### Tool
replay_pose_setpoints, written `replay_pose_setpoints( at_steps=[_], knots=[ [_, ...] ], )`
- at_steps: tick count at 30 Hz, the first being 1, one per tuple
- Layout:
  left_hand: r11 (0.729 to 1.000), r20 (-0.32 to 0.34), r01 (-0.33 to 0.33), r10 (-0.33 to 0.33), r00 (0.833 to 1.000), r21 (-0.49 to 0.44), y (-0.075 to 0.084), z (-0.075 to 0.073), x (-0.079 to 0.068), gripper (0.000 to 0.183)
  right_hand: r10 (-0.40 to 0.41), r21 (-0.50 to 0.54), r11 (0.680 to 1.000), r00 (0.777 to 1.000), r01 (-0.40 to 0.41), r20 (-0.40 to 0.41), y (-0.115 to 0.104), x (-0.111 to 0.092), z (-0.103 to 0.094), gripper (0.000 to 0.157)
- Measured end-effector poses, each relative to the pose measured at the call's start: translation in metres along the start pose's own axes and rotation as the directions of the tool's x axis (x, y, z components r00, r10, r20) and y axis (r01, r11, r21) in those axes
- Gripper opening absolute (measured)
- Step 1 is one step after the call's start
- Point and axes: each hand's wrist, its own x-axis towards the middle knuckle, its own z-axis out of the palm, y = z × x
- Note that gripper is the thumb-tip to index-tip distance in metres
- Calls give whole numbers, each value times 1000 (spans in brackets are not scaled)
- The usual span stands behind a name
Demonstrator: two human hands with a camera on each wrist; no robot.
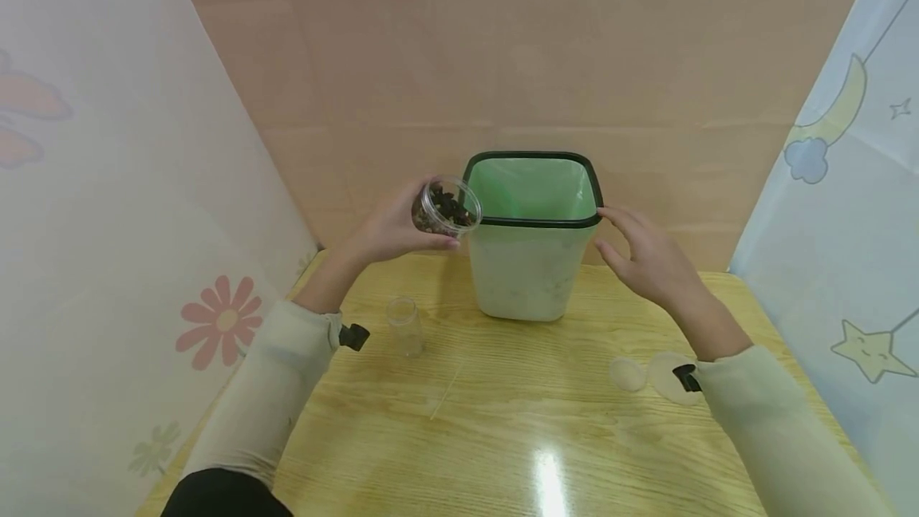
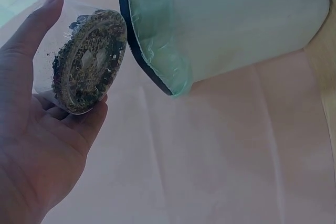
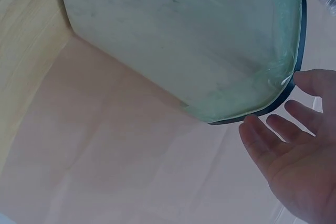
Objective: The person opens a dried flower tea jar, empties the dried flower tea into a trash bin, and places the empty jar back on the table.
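Observation:
My left hand (image 1: 393, 223) grips a clear jar (image 1: 447, 210) partly filled with dark, dried bits. The jar is tilted, its mouth toward me in the head view and overlapping the left rim of a whitish trash bin (image 1: 527, 274). In the left wrist view the bits show through the jar's round base (image 2: 89, 64), with the thumb and fingers around its sides. A green liner (image 1: 531, 186) lines the bin under a black rim (image 1: 538, 223). At the bin's right front corner, my right hand (image 1: 649, 262) has its fingertips right at the rim, fingers loosely extended.
An uncapped clear glass (image 1: 405, 327) stands on the wooden table (image 1: 502, 429) at left. A thin pale stick (image 1: 447, 393) lies near the middle. Two round translucent discs, a smaller disc (image 1: 627, 374) and a larger disc (image 1: 666, 381), lie by the right sleeve. Cloth-covered walls surround the table.

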Motion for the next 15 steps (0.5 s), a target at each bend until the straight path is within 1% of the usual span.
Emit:
replay_pose_setpoints(
  at_steps=[4, 10, 15],
  knots=[
    [1000, 2, -7, 7, 1000, -1, 0, -2, 6, 100, -39, -13, 999, 999, 38, -28, -3, 5, 2, 46],
    [999, 1, 28, -28, 1000, 38, 1, -6, 13, 101, -91, -55, 994, 995, 89, -37, -6, 11, 8, 46],
    [999, 6, 24, -24, 1000, 31, 3, -8, 18, 99, -76, -68, 995, 997, 74, -22, -6, 15, 14, 45]
  ],
)
